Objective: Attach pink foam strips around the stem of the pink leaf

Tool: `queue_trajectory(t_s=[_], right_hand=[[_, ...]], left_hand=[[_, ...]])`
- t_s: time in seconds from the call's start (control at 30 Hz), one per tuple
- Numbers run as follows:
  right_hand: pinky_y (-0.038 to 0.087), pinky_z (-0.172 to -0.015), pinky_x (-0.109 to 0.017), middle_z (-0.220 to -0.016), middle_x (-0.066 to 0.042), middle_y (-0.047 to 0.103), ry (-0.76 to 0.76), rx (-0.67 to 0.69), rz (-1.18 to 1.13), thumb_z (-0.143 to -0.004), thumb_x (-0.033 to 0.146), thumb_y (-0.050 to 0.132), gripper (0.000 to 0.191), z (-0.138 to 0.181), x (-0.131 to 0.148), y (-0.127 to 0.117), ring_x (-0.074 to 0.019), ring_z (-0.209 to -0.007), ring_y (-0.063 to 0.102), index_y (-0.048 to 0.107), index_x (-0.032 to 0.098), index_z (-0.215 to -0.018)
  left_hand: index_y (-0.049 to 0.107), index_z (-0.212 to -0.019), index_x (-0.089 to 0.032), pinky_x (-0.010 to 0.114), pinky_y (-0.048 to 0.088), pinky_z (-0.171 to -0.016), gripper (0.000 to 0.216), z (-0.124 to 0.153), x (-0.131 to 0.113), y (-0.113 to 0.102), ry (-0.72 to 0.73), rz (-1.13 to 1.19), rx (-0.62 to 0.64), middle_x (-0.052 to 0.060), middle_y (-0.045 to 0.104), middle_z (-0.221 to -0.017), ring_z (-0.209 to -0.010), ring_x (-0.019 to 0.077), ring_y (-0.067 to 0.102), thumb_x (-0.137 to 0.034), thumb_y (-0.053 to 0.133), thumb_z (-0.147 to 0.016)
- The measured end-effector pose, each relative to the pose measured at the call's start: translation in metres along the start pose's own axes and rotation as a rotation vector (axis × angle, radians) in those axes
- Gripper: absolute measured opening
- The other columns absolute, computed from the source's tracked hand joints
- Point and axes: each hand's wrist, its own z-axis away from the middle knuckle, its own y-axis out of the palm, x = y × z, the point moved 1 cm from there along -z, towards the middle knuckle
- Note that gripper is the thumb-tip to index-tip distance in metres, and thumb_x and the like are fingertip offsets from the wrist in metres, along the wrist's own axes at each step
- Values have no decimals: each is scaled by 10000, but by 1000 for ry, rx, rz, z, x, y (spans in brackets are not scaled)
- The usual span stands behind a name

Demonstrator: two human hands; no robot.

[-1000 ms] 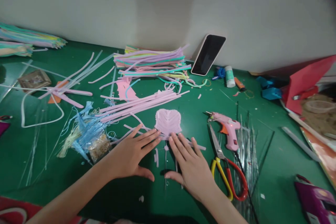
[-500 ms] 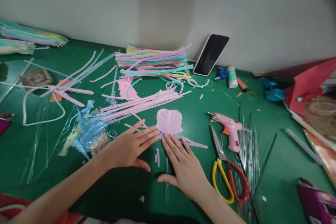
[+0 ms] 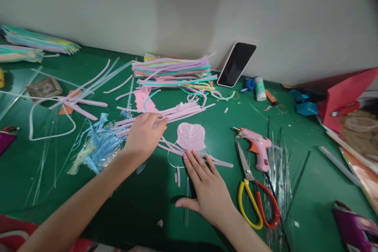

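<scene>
Right hand (image 3: 206, 189) spread flat, left hand (image 3: 144, 136) at the pink stems (image 3: 186, 111)

We rest our right hand palm down, its fingers stretched out side by side and its thumb set well apart, gripping nothing. Its fingertips meet the loose pale stems (image 3: 221, 162), which run crosswise on the green table (image 3: 141, 216). Just beyond them lies the ribbed pink piece (image 3: 190, 136), flat and notched along its far edge, between our right fingertips and the pile of pink stems.

Our left hand reaches over the near side of that pile with its fingers bent; we cannot tell whether they pinch a stem or only hover. Near its wrist we see a tangle of blue fringe (image 3: 102, 141).

To the right of our right hand lie scissors (image 3: 249, 177) with one yellow and one red handle, blades slightly parted, and just past them a pink glue gun (image 3: 256, 145). Behind the pink stems we have a bundle of mixed-colour stems (image 3: 174, 67), and a phone (image 3: 237, 64) leans against the wall (image 3: 118, 8).
</scene>
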Motion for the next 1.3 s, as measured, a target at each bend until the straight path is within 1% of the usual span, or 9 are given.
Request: queue_trajectory(t_s=[0.07,0.2,0.43,0.67,0.83,0.93,1.03,1.17,1.3], right_hand=[[190,-1136,-491,-1544,-115,257,30,-12,2,-780,819,229,1028,1,1,0,-311,-1408,279,218,83,-1496],[240,-1112,-518,-1538,-124,271,60,-15,19,-803,791,274,993,5,-1,0,-330,-1402,291,226,79,-1494],[343,-1067,-526,-1516,-132,320,108,-41,4,-854,711,348,879,6,-1,-3,-337,-1386,328,293,88,-1472],[412,-1040,-522,-1475,-162,389,112,-110,6,-894,626,405,775,2,4,-2,-334,-1355,386,375,61,-1425],[432,-1025,-536,-1469,-163,407,149,-165,-46,-925,500,468,653,5,7,-6,-338,-1366,367,385,79,-1418],[391,-1055,-566,-1461,-126,436,229,-206,-147,-939,401,485,556,7,7,-11,-329,-1402,298,397,125,-1414],[355,-1077,-587,-1390,-99,529,352,-293,-262,-950,312,473,430,9,3,-15,-307,-1410,285,473,160,-1352],[448,-1010,-533,-1253,-87,630,499,-382,-367,-942,287,483,318,12,-6,-18,-284,-1345,389,571,198,-1234],[514,-918,-452,-1128,-81,680,578,-469,-386,-933,250,482,256,18,-13,-23,-252,-1163,537,618,209,-1145]], left_hand=[[664,-1009,-130,384,460,-776,243,-14,4,6,-64,-47,40,129,642,-965,-900,260,576,-199,441,-941],[649,-915,-121,375,434,-718,234,-26,7,19,-85,-108,91,130,613,-874,-849,267,553,-195,428,-940],[647,-933,-159,348,436,-771,215,-20,12,18,-120,78,77,80,616,-886,-865,230,571,-221,443,-951],[638,-1022,-173,354,432,-767,177,-24,8,23,-143,65,77,81,616,-930,-866,239,584,-257,513,-928],[629,-960,-149,358,417,-752,203,-30,3,23,-137,23,146,99,615,-901,-874,255,582,-257,458,-949],[614,-980,-145,361,405,-732,246,-31,2,20,-170,-8,146,88,615,-867,-817,247,585,-244,389,-973],[609,-1005,-135,358,399,-727,249,-30,3,19,-192,-9,140,82,615,-857,-796,241,586,-241,385,-976],[600,-1138,-187,351,399,-749,244,-33,2,26,-121,25,109,86,615,-969,-883,247,589,-277,475,-949],[650,-987,-166,371,392,-738,226,-42,-5,34,-46,-60,118,93,625,-907,-864,264,593,-275,455,-951]])
